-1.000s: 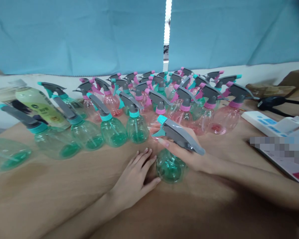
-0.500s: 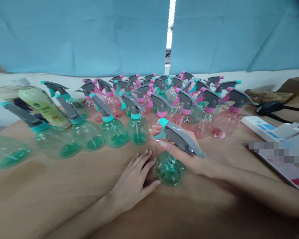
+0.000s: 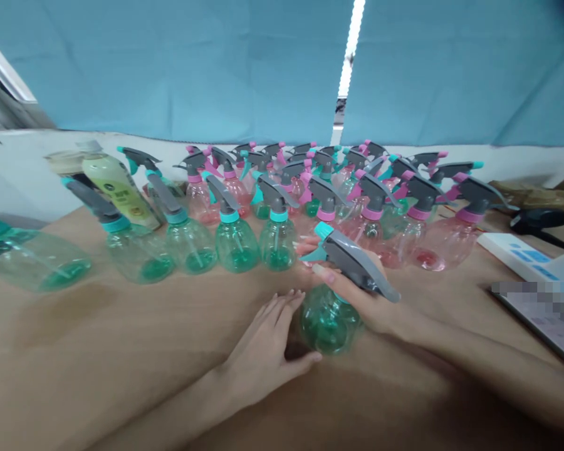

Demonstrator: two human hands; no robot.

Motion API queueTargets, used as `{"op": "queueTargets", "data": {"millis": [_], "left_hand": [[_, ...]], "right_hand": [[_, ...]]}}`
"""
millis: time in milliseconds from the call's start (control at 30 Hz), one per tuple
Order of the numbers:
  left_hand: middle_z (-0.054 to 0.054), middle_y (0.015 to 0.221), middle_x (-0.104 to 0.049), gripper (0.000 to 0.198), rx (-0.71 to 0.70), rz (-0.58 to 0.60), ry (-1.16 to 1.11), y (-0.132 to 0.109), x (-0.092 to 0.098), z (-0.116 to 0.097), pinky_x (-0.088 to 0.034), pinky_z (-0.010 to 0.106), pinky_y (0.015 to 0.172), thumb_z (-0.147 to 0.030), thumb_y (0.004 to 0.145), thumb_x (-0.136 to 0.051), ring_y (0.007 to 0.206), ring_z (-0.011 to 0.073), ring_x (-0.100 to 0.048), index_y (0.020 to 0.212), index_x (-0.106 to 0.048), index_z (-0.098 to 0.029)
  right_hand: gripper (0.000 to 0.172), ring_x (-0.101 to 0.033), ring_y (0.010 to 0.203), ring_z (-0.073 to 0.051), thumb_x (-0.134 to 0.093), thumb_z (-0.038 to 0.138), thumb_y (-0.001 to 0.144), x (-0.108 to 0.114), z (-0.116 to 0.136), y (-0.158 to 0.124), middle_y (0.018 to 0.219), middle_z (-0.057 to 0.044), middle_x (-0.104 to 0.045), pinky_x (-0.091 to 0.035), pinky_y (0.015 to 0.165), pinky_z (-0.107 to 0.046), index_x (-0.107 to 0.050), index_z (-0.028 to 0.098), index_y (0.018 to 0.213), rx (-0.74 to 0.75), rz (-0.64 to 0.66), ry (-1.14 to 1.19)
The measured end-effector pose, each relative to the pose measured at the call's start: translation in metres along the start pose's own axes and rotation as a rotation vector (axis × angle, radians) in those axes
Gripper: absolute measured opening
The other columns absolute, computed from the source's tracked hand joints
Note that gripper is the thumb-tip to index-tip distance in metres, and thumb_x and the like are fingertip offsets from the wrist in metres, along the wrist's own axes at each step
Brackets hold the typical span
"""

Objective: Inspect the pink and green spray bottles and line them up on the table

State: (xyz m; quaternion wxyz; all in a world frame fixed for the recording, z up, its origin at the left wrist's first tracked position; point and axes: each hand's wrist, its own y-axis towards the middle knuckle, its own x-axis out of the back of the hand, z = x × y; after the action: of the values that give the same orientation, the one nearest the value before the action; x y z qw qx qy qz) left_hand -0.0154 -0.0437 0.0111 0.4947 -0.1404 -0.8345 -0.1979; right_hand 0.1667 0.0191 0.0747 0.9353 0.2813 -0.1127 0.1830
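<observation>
A clear green spray bottle (image 3: pixel 328 322) with a grey and teal trigger head (image 3: pixel 355 266) stands on the wooden table (image 3: pixel 122 351) in front of me. My right hand (image 3: pixel 357 294) is wrapped round its neck under the trigger head. My left hand (image 3: pixel 266 347) rests against the bottle's left side, fingers stretched out and thumb at its base. Behind it stand several green spray bottles (image 3: pixel 235 241) in a row and several pink ones (image 3: pixel 432 241) crowded further back.
A yellowish labelled bottle (image 3: pixel 115 191) stands at the back left. A white device with blue buttons (image 3: pixel 521 257) and papers (image 3: pixel 545 313) lie at the right, with a black object (image 3: pixel 540 219) behind. A blue curtain (image 3: pixel 192 69) hangs beyond the table.
The view has shifted, so everything sits further right in the picture. My hands and the bottle hold nearly the same pose; my left fingers lie slightly closer to the bottle.
</observation>
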Motion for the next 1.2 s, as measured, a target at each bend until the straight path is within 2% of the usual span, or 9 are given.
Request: {"op": "queueTargets", "data": {"millis": [100,333,600,700,800,900,1033,1100,1200], "left_hand": [[0.015,0.139,-0.047,0.075,0.029,-0.044,-0.096,-0.009,0.005,-0.001,-0.039,0.053,0.1,-0.043,0.081,-0.068,0.127,0.0345,-0.044,0.142,-0.028,-0.022],[0.013,0.138,-0.046,0.085,0.096,-0.191,-0.11,-0.052,0.024,0.007,-0.041,0.053,0.099,-0.046,0.082,-0.069,0.126,0.0346,-0.044,0.145,-0.014,-0.028],[0.007,0.122,-0.058,0.067,0.255,-0.641,0.034,-0.113,0.054,0.018,-0.053,0.051,0.085,-0.05,0.079,-0.067,0.106,0.0329,-0.06,0.133,-0.03,-0.033],[0.006,0.119,-0.06,0.061,0.326,-0.693,0.042,-0.135,0.064,0.029,-0.053,0.05,0.085,-0.049,0.08,-0.066,0.103,0.0317,-0.061,0.13,-0.035,-0.032],[0.007,0.116,-0.061,0.058,0.35,-0.754,0.033,-0.154,0.07,0.043,-0.051,0.051,0.087,-0.051,0.082,-0.063,0.105,0.0319,-0.061,0.129,-0.038,-0.029],[0.006,0.116,-0.062,0.052,0.371,-0.779,0.024,-0.169,0.08,0.058,-0.051,0.05,0.088,-0.049,0.084,-0.063,0.106,0.0316,-0.061,0.127,-0.041,-0.028],[0.005,0.113,-0.063,0.051,0.439,-0.767,0.011,-0.182,0.101,0.081,-0.052,0.049,0.085,-0.049,0.086,-0.062,0.104,0.0316,-0.062,0.127,-0.043,-0.029],[0.005,0.114,-0.062,0.05,0.484,-0.793,0.07,-0.186,0.112,0.096,-0.05,0.049,0.088,-0.049,0.086,-0.062,0.106,0.0314,-0.061,0.127,-0.043,-0.028],[0.007,0.121,-0.054,0.048,0.435,-0.847,0.198,-0.186,0.128,0.119,-0.043,0.05,0.097,-0.053,0.086,-0.061,0.115,0.0317,-0.054,0.123,-0.048,-0.026]], "right_hand": [[0.023,-0.058,0.063,-0.014,-0.059,0.028,0.083,-0.014,0.004,0.003,0.081,-0.001,-0.064,-0.051,0.064,-0.031,-0.061,0.022,0.106,-0.002,0.031,0.054],[0.024,-0.057,0.062,-0.012,-0.061,0.031,0.084,-0.066,0.016,0.013,0.083,0.0,-0.063,-0.052,0.065,-0.03,-0.059,0.021,0.106,0.071,0.113,0.165],[0.027,-0.064,0.075,-0.016,-0.057,0.034,0.085,-0.153,0.045,0.029,0.084,-0.002,-0.064,-0.054,0.072,-0.033,-0.054,0.021,0.109,0.175,0.241,0.248],[0.027,-0.064,0.085,-0.017,-0.057,0.034,0.085,-0.184,0.055,0.036,0.099,-0.005,-0.065,-0.053,0.079,-0.035,-0.053,0.023,0.11,0.253,0.273,0.222],[0.032,-0.064,0.083,-0.017,-0.057,0.037,0.085,-0.207,0.064,0.044,0.1,-0.005,-0.064,-0.053,0.081,-0.036,-0.052,0.022,0.113,0.316,0.313,0.167],[0.043,-0.063,0.09,-0.021,-0.065,0.044,0.078,-0.217,0.07,0.054,0.099,-0.007,-0.064,-0.052,0.082,-0.039,-0.053,0.019,0.111,0.332,0.398,0.064],[0.064,-0.053,0.117,-0.024,-0.072,0.046,0.073,-0.213,0.072,0.07,0.129,-0.009,-0.055,-0.045,0.096,-0.045,-0.046,0.023,0.126,0.375,0.575,-0.082],[0.059,-0.052,0.118,-0.023,-0.07,0.046,0.075,-0.206,0.073,0.078,0.131,-0.008,-0.054,-0.046,0.095,-0.043,-0.05,0.023,0.124,0.383,0.588,-0.142],[0.036,-0.061,0.096,-0.019,-0.066,0.041,0.081,-0.197,0.08,0.092,0.113,-0.007,-0.064,-0.052,0.076,-0.033,-0.06,0.019,0.108,0.387,0.453,-0.22]]}}
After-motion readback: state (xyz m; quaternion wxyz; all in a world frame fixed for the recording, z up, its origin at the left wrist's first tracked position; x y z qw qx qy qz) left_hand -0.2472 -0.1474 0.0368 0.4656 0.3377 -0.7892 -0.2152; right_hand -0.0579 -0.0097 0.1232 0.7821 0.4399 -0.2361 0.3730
